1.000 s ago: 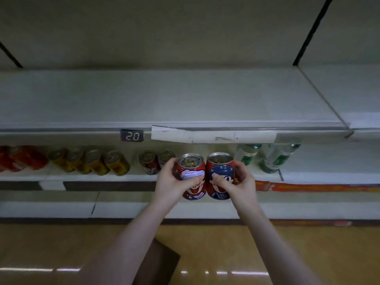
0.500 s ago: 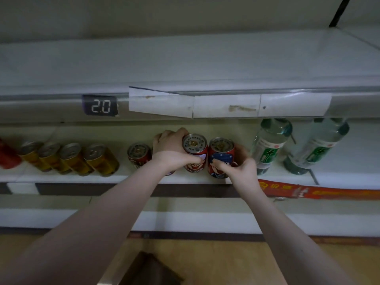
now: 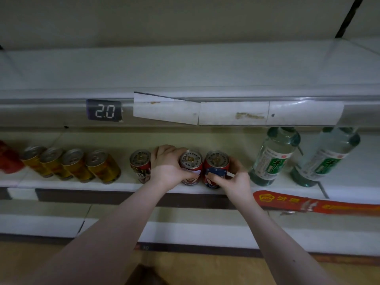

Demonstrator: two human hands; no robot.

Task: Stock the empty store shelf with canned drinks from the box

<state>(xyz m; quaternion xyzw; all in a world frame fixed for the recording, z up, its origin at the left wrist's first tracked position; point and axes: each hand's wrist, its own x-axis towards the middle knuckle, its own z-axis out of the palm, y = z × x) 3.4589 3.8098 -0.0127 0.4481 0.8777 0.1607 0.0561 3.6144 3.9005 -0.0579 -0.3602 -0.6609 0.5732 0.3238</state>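
Two red cartoon-printed cans stand side by side at the front of the white lower shelf (image 3: 86, 185). My left hand (image 3: 167, 168) grips the left can (image 3: 191, 161), fingers wrapped round its left side. The right can (image 3: 217, 163), which has a blue patch on its label, is gripped from the right and front by my right hand (image 3: 234, 179). Both cans are upright and seem to rest on the shelf. Another red can (image 3: 140, 162) stands just left of my left hand. A dark corner of the box (image 3: 147, 276) shows at the bottom edge.
Several gold cans (image 3: 74, 164) line the shelf to the left, with a red pack (image 3: 8, 159) at the far left. Two green-labelled clear bottles (image 3: 273, 157) (image 3: 327, 159) stand to the right. Overhead, the upper shelf edge carries a "2.0" price tag (image 3: 104, 110). A red banner (image 3: 316, 204) hangs below right.
Both hands carried the two cans forward from mid-air onto the lower shelf, next to the other red can. The camera moved closer to the shelf.
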